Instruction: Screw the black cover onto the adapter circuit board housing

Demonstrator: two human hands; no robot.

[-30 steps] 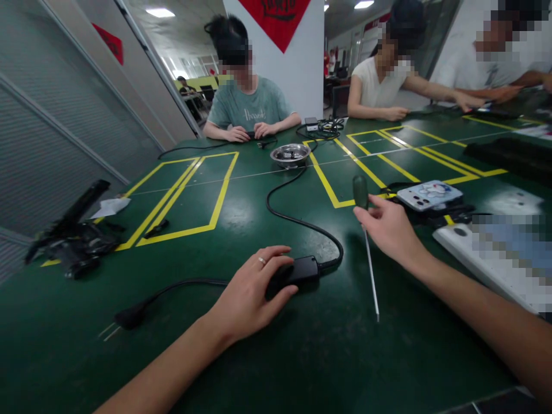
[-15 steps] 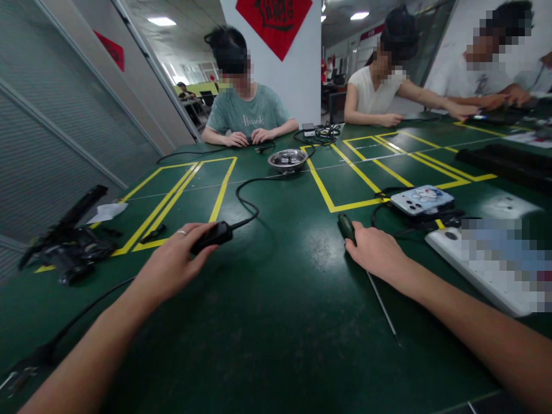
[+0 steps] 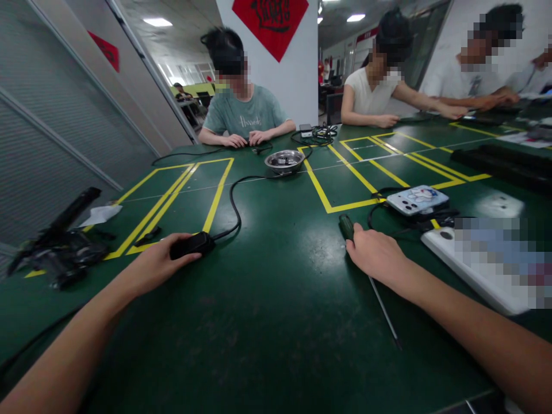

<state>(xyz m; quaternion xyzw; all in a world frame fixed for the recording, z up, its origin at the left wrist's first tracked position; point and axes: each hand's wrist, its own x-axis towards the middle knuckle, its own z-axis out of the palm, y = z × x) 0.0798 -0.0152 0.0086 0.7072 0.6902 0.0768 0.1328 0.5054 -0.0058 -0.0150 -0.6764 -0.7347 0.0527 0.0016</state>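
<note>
My left hand [image 3: 161, 259] grips a small black box [image 3: 192, 246], thumb along its near side and fingers over the far side. A black cable [image 3: 235, 213] leaves the box's right end and curves back towards a metal bowl [image 3: 284, 161] with small parts in it. My right hand [image 3: 376, 253] is closed around a screwdriver. Its dark green handle [image 3: 346, 226] sticks out beyond the fingers, and the thin metal shaft [image 3: 385, 310] runs back towards me, close over the tabletop.
Black parts [image 3: 71, 247] lie at the left beside white paper [image 3: 101, 215]. At the right are a phone [image 3: 417, 199] and a white, partly blurred object [image 3: 474, 270]. Yellow tape [image 3: 219, 195] marks the green table [image 3: 259, 322]. Several people sit across it, one [image 3: 248, 112] straight ahead.
My left hand has moved left and slightly nearer with the black box, and the cable bends differently. My right hand with the screwdriver has stayed nearly in place.
</note>
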